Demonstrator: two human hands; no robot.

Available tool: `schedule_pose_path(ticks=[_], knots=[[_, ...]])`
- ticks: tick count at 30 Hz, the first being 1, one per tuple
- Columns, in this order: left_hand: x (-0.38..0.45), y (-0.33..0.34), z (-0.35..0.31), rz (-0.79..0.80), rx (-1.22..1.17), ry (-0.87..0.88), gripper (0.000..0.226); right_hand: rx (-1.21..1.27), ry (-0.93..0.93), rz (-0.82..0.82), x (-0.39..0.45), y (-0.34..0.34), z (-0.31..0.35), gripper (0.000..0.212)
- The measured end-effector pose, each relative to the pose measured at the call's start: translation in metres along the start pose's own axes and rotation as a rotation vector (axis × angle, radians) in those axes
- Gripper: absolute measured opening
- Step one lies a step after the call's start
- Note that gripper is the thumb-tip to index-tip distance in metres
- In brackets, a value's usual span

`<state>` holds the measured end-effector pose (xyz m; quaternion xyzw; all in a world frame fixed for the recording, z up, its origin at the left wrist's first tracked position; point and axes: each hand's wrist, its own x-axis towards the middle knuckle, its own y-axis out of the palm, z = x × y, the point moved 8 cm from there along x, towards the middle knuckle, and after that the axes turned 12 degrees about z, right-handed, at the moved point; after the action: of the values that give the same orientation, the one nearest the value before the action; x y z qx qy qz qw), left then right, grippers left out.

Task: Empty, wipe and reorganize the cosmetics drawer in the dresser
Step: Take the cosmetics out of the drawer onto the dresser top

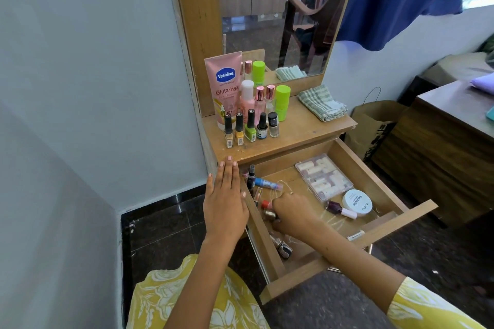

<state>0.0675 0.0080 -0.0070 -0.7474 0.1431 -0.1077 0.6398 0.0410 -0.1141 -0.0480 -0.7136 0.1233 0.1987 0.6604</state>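
The wooden drawer [344,152] of the dresser stands pulled out. Inside it my right hand [291,215] curls its fingers round small bottles, one gold-capped [269,214] and one with a red cap [266,204]. My left hand [224,200] lies flat with straight fingers on the drawer's left edge and the corner of the dresser top [302,131]. Still in the drawer are a clear case of tubes [323,176], a white nail polish remover tub [357,201], a purple polish bottle [340,208], a blue tube [264,183] and dark bottles [250,176].
On the dresser top stand a pink Vaseline tube [226,85], several nail polish bottles [251,127], a green container [282,101] and a folded striped cloth [322,103]. A mirror [275,13] rises behind. A brown paper bag [371,125] and a wooden desk [449,147] are to the right.
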Motion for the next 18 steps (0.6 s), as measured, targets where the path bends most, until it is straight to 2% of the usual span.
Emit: schedule_pose_path(ticks=[8, 12, 16, 18], knots=[[0.0, 0.0, 0.0, 0.008, -0.004, 0.003, 0.062, -0.089, 0.051, -0.021, 0.001, 0.002, -0.001, 0.029], [-0.001, 0.0, 0.0, 0.009, 0.003, 0.004, 0.062, -0.082, 0.038, 0.036, 0.001, 0.004, -0.004, 0.025], [-0.001, -0.001, 0.0, 0.001, -0.004, 0.007, 0.061, 0.258, 0.009, 0.021, -0.008, -0.015, -0.021, 0.02], [-0.001, -0.001, 0.0, 0.0, -0.003, 0.007, 0.06, 0.465, -0.006, -0.056, -0.014, -0.037, -0.034, 0.016]])
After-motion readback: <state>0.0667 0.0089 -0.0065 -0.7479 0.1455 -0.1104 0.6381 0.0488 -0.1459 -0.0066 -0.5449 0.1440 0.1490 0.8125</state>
